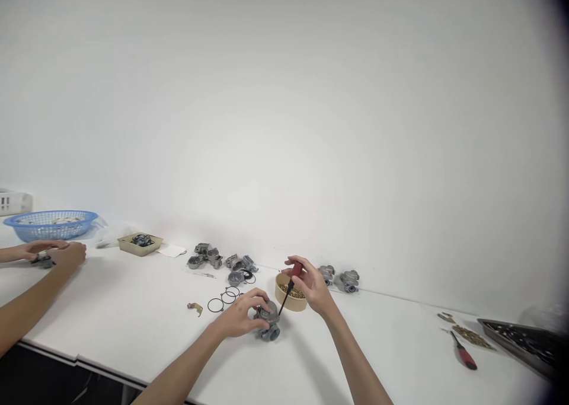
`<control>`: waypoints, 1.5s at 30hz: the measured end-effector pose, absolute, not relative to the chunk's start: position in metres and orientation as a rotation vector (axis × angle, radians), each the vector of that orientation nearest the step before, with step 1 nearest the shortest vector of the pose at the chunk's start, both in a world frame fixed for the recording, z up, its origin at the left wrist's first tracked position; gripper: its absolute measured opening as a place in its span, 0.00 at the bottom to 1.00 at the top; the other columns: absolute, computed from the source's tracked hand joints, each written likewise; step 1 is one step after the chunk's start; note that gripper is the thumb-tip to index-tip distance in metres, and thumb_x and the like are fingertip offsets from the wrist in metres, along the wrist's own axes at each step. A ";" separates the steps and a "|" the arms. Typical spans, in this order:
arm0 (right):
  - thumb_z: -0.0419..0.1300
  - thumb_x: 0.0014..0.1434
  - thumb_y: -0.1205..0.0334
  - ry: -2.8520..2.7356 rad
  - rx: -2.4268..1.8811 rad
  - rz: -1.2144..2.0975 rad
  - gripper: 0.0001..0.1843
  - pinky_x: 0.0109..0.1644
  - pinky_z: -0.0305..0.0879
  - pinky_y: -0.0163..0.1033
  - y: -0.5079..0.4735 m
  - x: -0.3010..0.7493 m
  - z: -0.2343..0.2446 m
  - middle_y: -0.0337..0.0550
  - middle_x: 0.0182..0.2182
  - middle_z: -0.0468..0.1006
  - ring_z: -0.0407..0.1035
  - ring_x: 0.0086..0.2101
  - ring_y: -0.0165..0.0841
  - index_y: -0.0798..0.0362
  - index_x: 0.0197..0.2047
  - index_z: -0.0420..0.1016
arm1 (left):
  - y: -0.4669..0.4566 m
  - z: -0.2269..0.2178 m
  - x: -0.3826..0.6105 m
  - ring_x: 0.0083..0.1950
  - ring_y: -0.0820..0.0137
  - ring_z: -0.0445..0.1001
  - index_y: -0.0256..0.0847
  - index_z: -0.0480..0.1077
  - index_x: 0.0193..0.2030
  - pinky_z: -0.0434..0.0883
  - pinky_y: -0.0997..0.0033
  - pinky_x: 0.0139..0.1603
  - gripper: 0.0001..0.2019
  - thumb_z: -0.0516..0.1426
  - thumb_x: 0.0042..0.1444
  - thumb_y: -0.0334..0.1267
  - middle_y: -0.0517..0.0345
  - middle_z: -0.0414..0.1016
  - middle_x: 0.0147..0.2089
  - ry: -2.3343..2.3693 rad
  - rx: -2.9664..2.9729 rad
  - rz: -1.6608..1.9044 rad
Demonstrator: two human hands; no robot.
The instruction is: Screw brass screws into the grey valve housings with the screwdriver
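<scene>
My left hand grips a grey metal carburetor from its left side and steadies it on the white table. In my right hand is a screwdriver with a red handle, held steeply tilted. Its dark shaft runs down to the right edge of the carburetor's top, where the tip seems to touch; the exact contact is too small to see. Just behind stands a round tan tub of small brass-coloured screws. Black rubber rings and a small brass-coloured bracket lie to the left.
Grey carburetor parts sit along the wall, with two carburetors right of the tub. Another screwdriver, small brass pieces and a dark tray are far right. At far left, a co-worker's hands work near a blue basket.
</scene>
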State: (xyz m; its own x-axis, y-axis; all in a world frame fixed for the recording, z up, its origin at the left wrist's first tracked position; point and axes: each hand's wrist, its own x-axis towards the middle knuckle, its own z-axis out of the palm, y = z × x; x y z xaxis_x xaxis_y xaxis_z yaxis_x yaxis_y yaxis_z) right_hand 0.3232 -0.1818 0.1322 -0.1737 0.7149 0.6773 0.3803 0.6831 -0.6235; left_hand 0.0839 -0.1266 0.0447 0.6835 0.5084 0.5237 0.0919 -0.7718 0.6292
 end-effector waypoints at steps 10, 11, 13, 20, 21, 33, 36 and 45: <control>0.62 0.61 0.52 -1.515 -1.053 0.132 0.24 0.42 0.76 0.42 -0.175 0.310 0.120 0.45 0.36 0.76 0.74 0.35 0.37 0.51 0.58 0.69 | -0.123 0.042 0.085 0.55 0.60 0.71 0.48 0.78 0.44 0.66 0.59 0.59 0.13 0.68 0.51 0.44 0.54 0.70 0.56 0.471 2.333 0.952; 0.62 0.61 0.52 -1.442 -1.034 0.097 0.25 0.44 0.76 0.43 -0.175 0.310 0.116 0.46 0.37 0.76 0.75 0.37 0.37 0.51 0.59 0.67 | -0.122 0.041 0.084 0.56 0.59 0.71 0.48 0.78 0.44 0.65 0.58 0.61 0.13 0.68 0.51 0.44 0.54 0.70 0.57 0.480 2.335 0.951; 0.61 0.62 0.53 -1.290 -0.978 0.026 0.27 0.48 0.75 0.46 -0.173 0.315 0.109 0.49 0.42 0.77 0.75 0.41 0.39 0.51 0.62 0.63 | -0.121 0.040 0.082 0.60 0.57 0.68 0.49 0.78 0.45 0.63 0.54 0.64 0.13 0.67 0.53 0.45 0.53 0.68 0.61 0.504 2.340 0.947; 0.56 0.65 0.57 -1.668 -1.074 -0.031 0.17 0.53 0.71 0.51 -0.160 0.344 0.068 0.52 0.50 0.75 0.71 0.49 0.44 0.46 0.55 0.75 | -0.121 0.043 0.077 0.64 0.56 0.64 0.54 0.79 0.47 0.60 0.54 0.67 0.11 0.63 0.57 0.43 0.54 0.66 0.62 0.543 2.353 0.957; 0.56 0.64 0.58 -1.758 -1.094 0.026 0.17 0.52 0.72 0.51 -0.157 0.344 0.062 0.51 0.49 0.75 0.72 0.48 0.44 0.45 0.55 0.76 | -0.120 0.043 0.076 0.63 0.57 0.65 0.54 0.79 0.47 0.61 0.55 0.66 0.11 0.63 0.58 0.44 0.54 0.67 0.61 0.544 2.353 0.958; 0.51 0.61 0.66 -1.913 -1.185 0.399 0.20 0.52 0.69 0.46 -0.166 0.324 0.038 0.47 0.47 0.80 0.73 0.45 0.40 0.51 0.53 0.77 | -0.118 0.045 0.072 0.53 0.62 0.69 0.60 0.77 0.53 0.68 0.62 0.55 0.16 0.59 0.60 0.54 0.56 0.69 0.55 0.605 2.377 0.865; 0.54 0.64 0.58 -1.893 -1.055 0.494 0.24 0.52 0.71 0.45 -0.179 0.313 0.052 0.49 0.57 0.73 0.71 0.50 0.41 0.48 0.63 0.69 | -0.117 0.044 0.072 0.54 0.62 0.69 0.60 0.76 0.54 0.67 0.61 0.57 0.17 0.59 0.60 0.54 0.56 0.69 0.56 0.605 2.382 0.873; 0.72 0.44 0.62 -2.025 -1.196 0.525 0.41 0.52 0.72 0.49 -0.184 0.293 0.047 0.44 0.52 0.78 0.73 0.47 0.43 0.44 0.63 0.69 | -0.115 0.049 0.071 0.52 0.65 0.70 0.52 0.72 0.55 0.70 0.67 0.50 0.20 0.48 0.67 0.55 0.56 0.71 0.56 0.689 2.285 1.045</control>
State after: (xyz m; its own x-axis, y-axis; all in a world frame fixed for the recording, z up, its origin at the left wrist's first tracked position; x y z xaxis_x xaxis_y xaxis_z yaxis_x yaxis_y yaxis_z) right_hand 0.2931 -0.1840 0.0474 -0.3146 0.8730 0.3728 0.5818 0.4876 -0.6510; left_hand 0.0709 -0.1155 0.0485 0.5707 0.6360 0.5194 0.2264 -0.7299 0.6450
